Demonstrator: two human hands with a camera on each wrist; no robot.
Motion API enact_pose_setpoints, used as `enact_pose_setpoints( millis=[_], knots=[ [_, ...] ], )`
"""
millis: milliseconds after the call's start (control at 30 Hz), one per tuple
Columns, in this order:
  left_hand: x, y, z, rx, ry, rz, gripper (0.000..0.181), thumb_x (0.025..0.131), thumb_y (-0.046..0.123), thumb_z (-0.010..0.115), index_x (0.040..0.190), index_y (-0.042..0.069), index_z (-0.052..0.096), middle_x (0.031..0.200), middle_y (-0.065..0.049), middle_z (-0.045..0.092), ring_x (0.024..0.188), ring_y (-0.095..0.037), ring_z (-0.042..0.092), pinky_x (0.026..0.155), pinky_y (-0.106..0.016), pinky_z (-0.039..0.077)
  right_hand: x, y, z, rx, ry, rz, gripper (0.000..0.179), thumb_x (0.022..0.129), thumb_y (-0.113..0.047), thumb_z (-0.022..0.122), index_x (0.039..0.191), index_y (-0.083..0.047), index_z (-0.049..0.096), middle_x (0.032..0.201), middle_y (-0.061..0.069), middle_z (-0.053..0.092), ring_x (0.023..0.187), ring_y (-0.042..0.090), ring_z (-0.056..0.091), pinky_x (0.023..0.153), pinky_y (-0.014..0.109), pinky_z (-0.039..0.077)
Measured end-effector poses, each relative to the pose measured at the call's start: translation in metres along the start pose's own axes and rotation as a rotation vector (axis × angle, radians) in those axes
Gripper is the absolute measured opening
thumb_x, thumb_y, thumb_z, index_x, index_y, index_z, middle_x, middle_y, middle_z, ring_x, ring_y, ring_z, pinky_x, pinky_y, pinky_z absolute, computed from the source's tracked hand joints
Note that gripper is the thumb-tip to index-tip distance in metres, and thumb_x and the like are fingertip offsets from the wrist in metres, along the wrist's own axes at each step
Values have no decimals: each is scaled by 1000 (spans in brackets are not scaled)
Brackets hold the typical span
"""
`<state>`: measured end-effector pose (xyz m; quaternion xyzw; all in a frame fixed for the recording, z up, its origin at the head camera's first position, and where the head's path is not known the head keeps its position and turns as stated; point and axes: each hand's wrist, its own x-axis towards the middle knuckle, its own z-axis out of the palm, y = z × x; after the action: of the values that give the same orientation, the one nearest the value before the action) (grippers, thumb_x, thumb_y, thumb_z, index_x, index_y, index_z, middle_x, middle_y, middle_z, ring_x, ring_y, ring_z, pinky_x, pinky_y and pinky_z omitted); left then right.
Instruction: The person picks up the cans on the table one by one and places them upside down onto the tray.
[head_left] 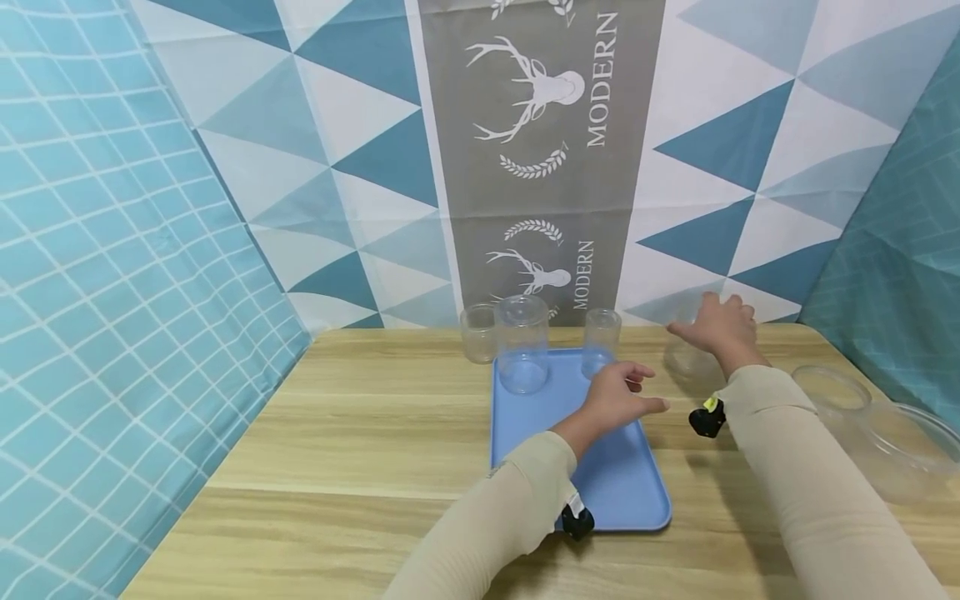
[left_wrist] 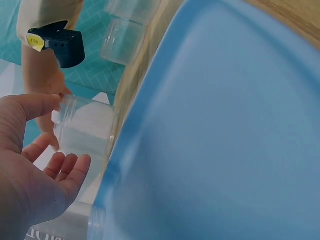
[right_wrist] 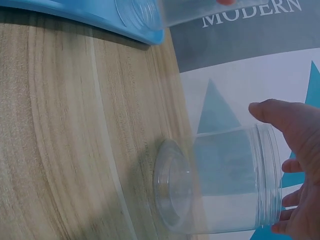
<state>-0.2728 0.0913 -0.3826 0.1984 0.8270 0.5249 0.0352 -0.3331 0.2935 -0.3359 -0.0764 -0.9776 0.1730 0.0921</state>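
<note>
In the head view my right hand (head_left: 723,329) is spread over the mouth of a clear jar (head_left: 684,358) standing on the wood at the back right. The right wrist view shows that jar (right_wrist: 225,180) upright with a threaded rim. There the thumb is apart from the rim, and the other fingers are close to its opposite side; contact is unclear. Above the blue tray (head_left: 600,492) hovers my left hand (head_left: 618,396), fingers loosely bent and holding nothing. A wide tall clear jar (head_left: 522,350) and a narrow clear jar (head_left: 602,337) stand at the tray's far end.
Another clear jar (head_left: 477,337) stands just left of the tray's back corner. Two wider clear containers, one medium (head_left: 828,392) and one large (head_left: 911,450), sit along the right edge beside the right arm. Patterned cloth (head_left: 360,167) hangs behind the wooden table (head_left: 337,450).
</note>
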Motion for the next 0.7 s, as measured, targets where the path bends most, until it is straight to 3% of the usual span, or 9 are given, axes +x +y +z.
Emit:
enact_pose_setpoints(
  millis=[333,700],
  knots=[
    [0,2,2,-15,9,2,39,75,18,85,111,11,70,98,10,61,90,-6,58,75,-18,49,-1,2,-4,0,7,32,87,85,-46,65,125,25,35,113,48,39,106,62,34,84,68,38],
    [-2,3,1,-53,35,-19,39,75,16,85,111,13,70,99,7,61,90,-6,58,74,-19,49,-2,2,-7,4,10,60,92,79,-51,69,121,26,38,114,47,34,109,60,29,86,69,35]
  ],
)
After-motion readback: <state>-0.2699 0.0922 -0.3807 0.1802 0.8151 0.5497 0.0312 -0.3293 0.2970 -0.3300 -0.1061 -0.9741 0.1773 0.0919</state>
